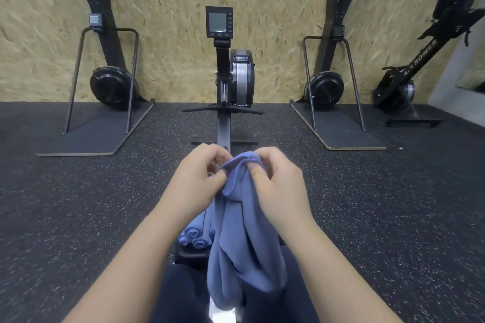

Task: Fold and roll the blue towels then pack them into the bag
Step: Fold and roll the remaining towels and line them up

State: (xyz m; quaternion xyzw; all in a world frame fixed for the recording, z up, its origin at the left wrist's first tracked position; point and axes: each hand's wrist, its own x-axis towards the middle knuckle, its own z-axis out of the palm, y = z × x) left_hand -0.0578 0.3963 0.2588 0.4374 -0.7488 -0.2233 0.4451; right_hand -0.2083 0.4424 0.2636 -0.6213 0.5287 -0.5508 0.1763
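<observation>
From the head camera, the person sits astride a rowing machine (pixel 231 73) whose rail runs away toward the far wall, both forearms reaching out over their lap. The left hand (pixel 199 178) and the right hand (pixel 278 181) are raised close together at the middle of the scene, each with fingers curled in and pinching the top edge of one blue towel (pixel 244 244). Only a short span of hem is bunched between the two grips. The rest of the cloth hangs straight down in loose, deep folds to the person's knees.

It drapes like something light and quite limp, with no stiffness to keep a crease by itself, so I'd judge any fold needs flattening against the lap or holding taut. The thin stitched hem looks the surest place to hold. Sliding the pinches apart along it to the two corners would spread the towel square. A fingertip grip seems enough for so little weight, though soft cloth can creep out of a loose pinch.

Just behind the hanging towel, slightly left and low, three rolled towels (pixel 194 236) lie together on a dark part of the machine, spiral ends toward the camera. I can't pick out a bag anywhere here. The speckled rubber floor (pixel 78 217) spreads to either side.
</observation>
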